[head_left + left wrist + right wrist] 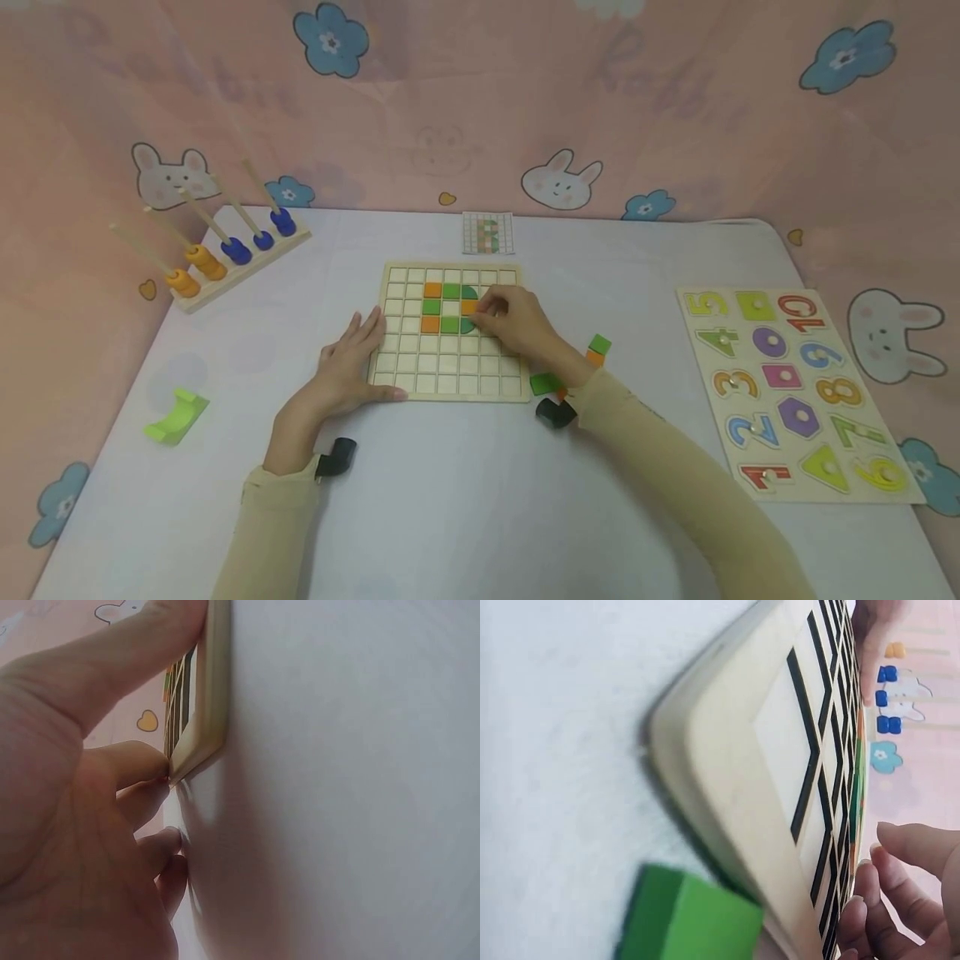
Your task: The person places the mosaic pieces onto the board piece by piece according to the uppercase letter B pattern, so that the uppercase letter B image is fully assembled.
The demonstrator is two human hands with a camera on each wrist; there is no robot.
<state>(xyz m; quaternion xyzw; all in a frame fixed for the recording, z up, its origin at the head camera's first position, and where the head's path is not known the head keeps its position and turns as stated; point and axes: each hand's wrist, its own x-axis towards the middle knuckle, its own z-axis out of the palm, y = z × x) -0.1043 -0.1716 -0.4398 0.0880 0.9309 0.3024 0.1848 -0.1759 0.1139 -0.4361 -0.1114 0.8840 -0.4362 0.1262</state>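
Observation:
A square wooden grid board [429, 394] lies on the table. On it, orange and green square tiles and two dark green rounded pieces [469, 292] form a ring around a bare cell. My left hand [339, 367] steadies the board's left edge, fingers spread, thumb at the front edge. Over the right side of the pattern is my right hand [517, 321], its thumb and index fingertips close together beside an orange tile [468, 307]. In the right wrist view, nothing shows between those fingertips. A green block [697, 919] sits by the board's corner, partly out of frame.
Behind the board lies a pattern card [488, 233]. A bead abacus [240, 265] stands at back left, a light green curved block [177, 417] at front left. Loose green and orange blocks [599, 344] lie near my right forearm. A number puzzle board [798, 396] lies at right.

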